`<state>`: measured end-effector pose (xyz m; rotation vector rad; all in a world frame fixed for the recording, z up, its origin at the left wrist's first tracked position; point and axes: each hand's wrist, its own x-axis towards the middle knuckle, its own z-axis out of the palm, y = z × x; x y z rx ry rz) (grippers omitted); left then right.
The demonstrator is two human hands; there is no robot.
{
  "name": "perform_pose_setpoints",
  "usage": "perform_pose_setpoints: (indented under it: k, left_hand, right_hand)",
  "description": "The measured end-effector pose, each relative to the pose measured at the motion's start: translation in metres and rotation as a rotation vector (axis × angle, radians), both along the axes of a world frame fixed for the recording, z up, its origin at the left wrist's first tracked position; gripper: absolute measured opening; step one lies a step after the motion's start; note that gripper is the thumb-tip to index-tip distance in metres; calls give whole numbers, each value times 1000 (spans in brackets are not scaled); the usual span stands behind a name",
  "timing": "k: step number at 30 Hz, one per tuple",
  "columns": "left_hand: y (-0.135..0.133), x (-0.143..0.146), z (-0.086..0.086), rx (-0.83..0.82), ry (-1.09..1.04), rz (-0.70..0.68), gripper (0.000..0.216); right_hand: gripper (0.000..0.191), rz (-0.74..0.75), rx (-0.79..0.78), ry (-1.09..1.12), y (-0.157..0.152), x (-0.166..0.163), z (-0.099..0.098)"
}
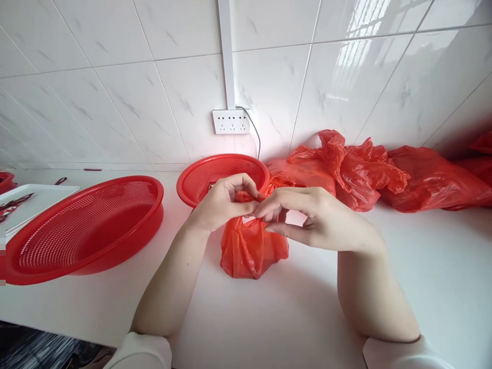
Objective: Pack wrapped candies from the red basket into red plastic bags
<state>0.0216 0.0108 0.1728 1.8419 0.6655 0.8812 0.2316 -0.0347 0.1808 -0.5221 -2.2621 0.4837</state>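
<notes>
A small red plastic bag (251,251) rests on the white table in front of me, its body bulging and its top gathered upward. Over it, my left hand (230,200) is closed, pinching the bunched top of the bag between thumb and fingers. Fingertips of my right hand (307,215) meet the left thumb at the same gathered plastic; its thumb stands apart below the fingers. Whether the right fingertips grip the plastic is partly hidden. What the bag contains cannot be made out.
Behind my left hand stands a red perforated basket (188,179); a larger red basket (115,246) is on the left, beside a white tray (49,192). Several filled red plastic bags (361,169) line the tiled wall at right. A power socket (231,122) with a cable hangs behind.
</notes>
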Motion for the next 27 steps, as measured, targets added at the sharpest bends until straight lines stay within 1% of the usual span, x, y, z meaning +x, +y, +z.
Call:
perform_pose_setpoints:
  k: [1,2,4,6,7,8,9,12,13,15,17,18,20,22,23,25,27]
  left_hand:
    - [-3,-1,2,150,76,40,17]
    - [-6,-1,2,323,154,110,16]
    - [-9,-2,2,706,289,285,18]
    - [-8,-3,-1,1051,338,429,22]
    - [-6,-3,-3,1173,337,475,23]
    - [-4,-3,-5,1253,328,505,23]
    - [-1,-3,-7,1294,322,531,22]
    - [4,-3,-12,1284,353,594,14]
    - [5,-4,-13,1258,375,609,11]
    - [6,-5,-12,1193,408,604,11]
    - [5,-9,-9,1119,405,529,12]
    - [4,-12,-6,1074,391,475,11]
    - [2,-19,2,976,362,381,8]
    - [-1,-27,11,879,363,331,11]
    - [-2,-31,14,835,376,312,14]
    - [-2,-38,20,756,412,271,18]
    - [0,-41,22,673,457,227,21]
  right_hand:
    - [16,3,11,13,1,-1,0]
    - [13,-12,19,60,4,-2,-1]
    - [12,-110,-3,209,12,-5,-6]
    - [18,-222,-87,325,23,-8,-13]
    - [21,-243,-144,353,29,-9,-17]
    - [25,-227,-208,362,34,-10,-21]
    - [28,-181,-272,362,38,-10,-24]
    - [28,-28,-399,382,45,-8,-31]
    - [25,-17,-414,393,46,-7,-31]
    - [19,-47,-415,395,45,-5,-31]
    - [17,-62,-417,366,44,-3,-28]
    - [16,-40,-418,331,44,-1,-26]
    - [11,51,-403,241,44,4,-23]
    - [11,147,-362,140,45,13,-19]
    - [13,169,-337,89,46,19,-17]
    - [15,142,-301,-19,46,33,-12]
    - [19,48,-300,-138,45,48,-9]
